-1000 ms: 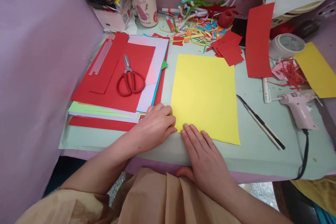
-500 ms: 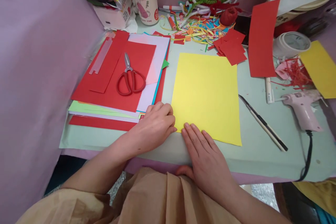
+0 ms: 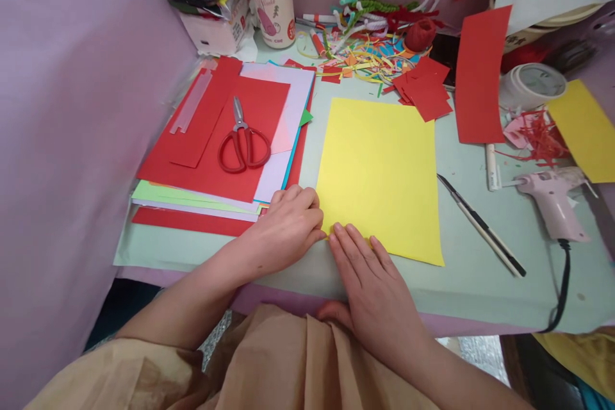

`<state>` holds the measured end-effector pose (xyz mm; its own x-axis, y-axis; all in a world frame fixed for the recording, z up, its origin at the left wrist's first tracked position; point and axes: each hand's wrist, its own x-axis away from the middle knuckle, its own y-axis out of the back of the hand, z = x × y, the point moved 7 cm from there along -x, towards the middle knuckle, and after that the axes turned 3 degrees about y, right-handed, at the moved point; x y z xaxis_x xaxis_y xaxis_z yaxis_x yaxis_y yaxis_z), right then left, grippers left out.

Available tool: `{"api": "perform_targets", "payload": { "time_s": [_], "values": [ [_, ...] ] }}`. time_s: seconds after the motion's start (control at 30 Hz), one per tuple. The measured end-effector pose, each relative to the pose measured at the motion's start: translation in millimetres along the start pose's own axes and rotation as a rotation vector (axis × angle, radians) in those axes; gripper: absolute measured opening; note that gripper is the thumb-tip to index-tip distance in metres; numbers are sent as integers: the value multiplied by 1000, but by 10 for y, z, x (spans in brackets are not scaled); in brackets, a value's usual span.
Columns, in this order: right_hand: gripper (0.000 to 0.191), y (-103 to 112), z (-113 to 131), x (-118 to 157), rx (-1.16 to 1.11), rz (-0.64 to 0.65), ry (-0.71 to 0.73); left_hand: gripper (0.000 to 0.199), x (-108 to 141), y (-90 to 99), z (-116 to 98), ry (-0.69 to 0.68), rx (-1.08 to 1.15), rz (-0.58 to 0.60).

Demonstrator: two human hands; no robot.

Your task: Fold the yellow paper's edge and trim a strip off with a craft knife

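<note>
A sheet of yellow paper (image 3: pixel 379 173) lies flat on the table in front of me. My left hand (image 3: pixel 295 224) is closed at its lower left corner, with thumb and fingers pinching the edge there. The fingertips of my right hand (image 3: pixel 369 275) lie flat along the near edge, pressed on the paper with the fingers stretched out. Its thumb hangs below the table edge. To the left, red-handled scissors (image 3: pixel 244 141) rest on red paper (image 3: pixel 264 102) atop a stack of coloured sheets. A craft knife (image 3: pixel 480 224) lies just right of the yellow sheet.
A pale pink glue gun (image 3: pixel 552 198) with a black cord is at the right. Red paper pieces (image 3: pixel 427 90) touch the sheet's far right corner. Behind are colourful scraps (image 3: pixel 365 61), a bottle (image 3: pixel 271 3) and a white tub (image 3: pixel 533 86). The table's near edge is close to my body.
The camera view has shifted slightly. Both hands stay at the yellow paper's near edge, and the right fingertips sit marginally closer to the left hand.
</note>
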<state>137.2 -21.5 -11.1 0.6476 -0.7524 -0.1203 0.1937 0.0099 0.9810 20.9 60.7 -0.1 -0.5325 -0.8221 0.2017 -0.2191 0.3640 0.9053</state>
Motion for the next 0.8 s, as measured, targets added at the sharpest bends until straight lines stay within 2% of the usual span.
{"api": "perform_targets", "payload": {
  "time_s": [0.17,0.37,0.57,0.8],
  "values": [
    [92,-71,2,-44,-4,12,-7,17,15,34,2,-15,21,-5],
    [93,-87,-9,-18,-11,31,-1,13,62,230,113,21,104,-83],
    [94,-95,-13,-16,-15,20,2,13,41,132,146,47,98,20],
    [93,-94,-3,-18,-18,22,7,17,36,85,117,49,43,31]
  ]
}}
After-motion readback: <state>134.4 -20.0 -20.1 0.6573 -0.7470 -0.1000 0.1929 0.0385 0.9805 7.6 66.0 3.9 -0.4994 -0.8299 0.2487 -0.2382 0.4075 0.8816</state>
